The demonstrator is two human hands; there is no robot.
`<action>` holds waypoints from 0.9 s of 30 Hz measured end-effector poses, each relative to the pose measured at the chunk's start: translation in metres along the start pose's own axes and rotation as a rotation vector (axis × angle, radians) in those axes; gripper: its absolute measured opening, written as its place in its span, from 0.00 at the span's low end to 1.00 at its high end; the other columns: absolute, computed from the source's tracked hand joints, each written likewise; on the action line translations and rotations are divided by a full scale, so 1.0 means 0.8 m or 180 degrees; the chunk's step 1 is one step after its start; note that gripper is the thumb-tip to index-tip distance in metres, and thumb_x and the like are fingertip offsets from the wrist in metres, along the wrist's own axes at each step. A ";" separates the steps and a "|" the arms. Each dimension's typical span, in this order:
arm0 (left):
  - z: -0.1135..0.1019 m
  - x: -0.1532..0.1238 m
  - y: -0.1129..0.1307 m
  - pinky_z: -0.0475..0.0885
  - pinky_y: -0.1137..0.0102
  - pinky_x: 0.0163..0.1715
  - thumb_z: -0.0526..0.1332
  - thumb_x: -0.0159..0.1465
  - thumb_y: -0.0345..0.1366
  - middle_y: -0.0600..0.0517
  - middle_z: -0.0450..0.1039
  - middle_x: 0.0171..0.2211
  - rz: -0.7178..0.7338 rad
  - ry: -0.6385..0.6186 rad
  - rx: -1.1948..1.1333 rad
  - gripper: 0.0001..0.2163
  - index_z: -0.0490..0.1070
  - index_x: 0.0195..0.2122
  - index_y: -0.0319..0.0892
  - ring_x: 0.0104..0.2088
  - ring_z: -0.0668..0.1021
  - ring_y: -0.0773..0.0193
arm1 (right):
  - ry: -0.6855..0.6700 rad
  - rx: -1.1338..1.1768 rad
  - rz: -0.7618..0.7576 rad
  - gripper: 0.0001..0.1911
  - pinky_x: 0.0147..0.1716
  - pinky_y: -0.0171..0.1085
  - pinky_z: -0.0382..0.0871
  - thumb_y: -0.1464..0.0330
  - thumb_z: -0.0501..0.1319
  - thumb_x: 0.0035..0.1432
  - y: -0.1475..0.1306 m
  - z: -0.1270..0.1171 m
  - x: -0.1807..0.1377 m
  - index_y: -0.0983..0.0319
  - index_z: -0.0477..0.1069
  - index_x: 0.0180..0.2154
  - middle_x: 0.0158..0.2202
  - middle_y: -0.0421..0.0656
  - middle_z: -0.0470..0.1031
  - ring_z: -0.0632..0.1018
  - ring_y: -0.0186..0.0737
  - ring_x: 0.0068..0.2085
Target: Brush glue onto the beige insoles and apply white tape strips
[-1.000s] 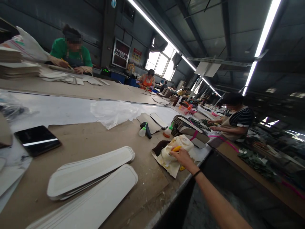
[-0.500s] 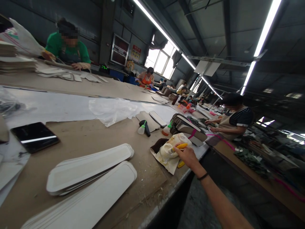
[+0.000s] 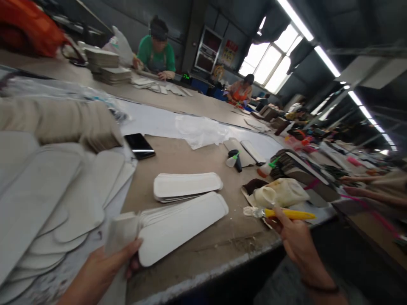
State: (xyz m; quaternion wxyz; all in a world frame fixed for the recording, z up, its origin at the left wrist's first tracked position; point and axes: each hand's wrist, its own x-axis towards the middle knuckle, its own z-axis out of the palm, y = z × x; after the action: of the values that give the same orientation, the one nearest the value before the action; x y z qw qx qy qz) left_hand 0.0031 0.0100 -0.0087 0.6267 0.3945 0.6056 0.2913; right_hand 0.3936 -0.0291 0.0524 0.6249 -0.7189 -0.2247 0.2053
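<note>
My right hand (image 3: 294, 237) grips a yellow-handled brush (image 3: 280, 213) whose wet bristles point left over the table edge. Just behind it lies a glue-smeared jug (image 3: 281, 192) on stained paper. My left hand (image 3: 104, 264) pinches the near end of a fanned stack of white oblong insole boards (image 3: 181, 220). A second stack of the same white boards (image 3: 186, 185) lies a little farther back on the brown table (image 3: 187, 161).
Many white boards (image 3: 47, 199) spread at left under a beige pile (image 3: 60, 120). A black phone (image 3: 139, 146), small glue bottles (image 3: 233, 159), dark sole stacks (image 3: 302, 169) and clear plastic (image 3: 200, 129) lie beyond. Other people work at the far side and right.
The view swung left and down. My right hand lifted the brush out of the jug toward me. My left hand came into view, holding the end of the board stack.
</note>
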 end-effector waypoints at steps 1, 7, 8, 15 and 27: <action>-0.004 -0.003 -0.003 0.69 0.70 0.26 0.66 0.55 0.53 0.54 0.71 0.19 0.0015 -0.0097 -0.0254 0.20 0.72 0.22 0.39 0.23 0.72 0.65 | -0.0325 0.0183 0.0171 0.26 0.26 0.33 0.79 0.56 0.78 0.29 0.000 0.023 -0.028 0.64 0.74 0.28 0.26 0.40 0.77 0.78 0.37 0.26; 0.003 -0.002 -0.002 0.61 0.72 0.19 0.71 0.42 0.54 0.54 0.69 0.15 -0.0129 0.0004 -0.0721 0.21 0.71 0.19 0.40 0.18 0.67 0.68 | -0.2220 0.0374 0.0562 0.22 0.28 0.32 0.78 0.54 0.74 0.43 0.004 0.144 -0.162 0.64 0.74 0.31 0.27 0.39 0.76 0.79 0.36 0.28; 0.004 -0.001 -0.003 0.61 0.72 0.19 0.71 0.41 0.54 0.54 0.69 0.14 -0.0145 0.0005 -0.0719 0.21 0.71 0.20 0.40 0.17 0.67 0.68 | -0.2346 0.0336 0.0519 0.22 0.28 0.32 0.77 0.53 0.74 0.44 0.006 0.155 -0.169 0.64 0.74 0.31 0.26 0.39 0.76 0.79 0.36 0.27; 0.001 0.000 -0.002 0.62 0.72 0.19 0.68 0.41 0.54 0.53 0.70 0.13 -0.0123 -0.0054 -0.0660 0.20 0.71 0.18 0.40 0.16 0.67 0.68 | -0.2316 -0.0321 -0.0078 0.20 0.30 0.35 0.76 0.53 0.69 0.51 0.000 0.159 -0.168 0.63 0.72 0.33 0.27 0.40 0.76 0.80 0.39 0.28; -0.002 0.008 -0.023 0.63 0.70 0.21 0.65 0.46 0.59 0.52 0.70 0.15 -0.0007 -0.0043 -0.0431 0.23 0.70 0.18 0.41 0.18 0.69 0.66 | -0.1966 -0.0887 -0.0744 0.19 0.30 0.38 0.74 0.51 0.65 0.53 0.013 0.161 -0.139 0.61 0.72 0.31 0.29 0.42 0.72 0.77 0.41 0.29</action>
State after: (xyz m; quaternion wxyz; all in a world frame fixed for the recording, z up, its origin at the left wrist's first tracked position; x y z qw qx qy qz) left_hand 0.0002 0.0056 -0.0277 0.6564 0.3524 0.5807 0.3282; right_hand 0.2295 0.0095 0.0260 0.4427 -0.6707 -0.5095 0.3075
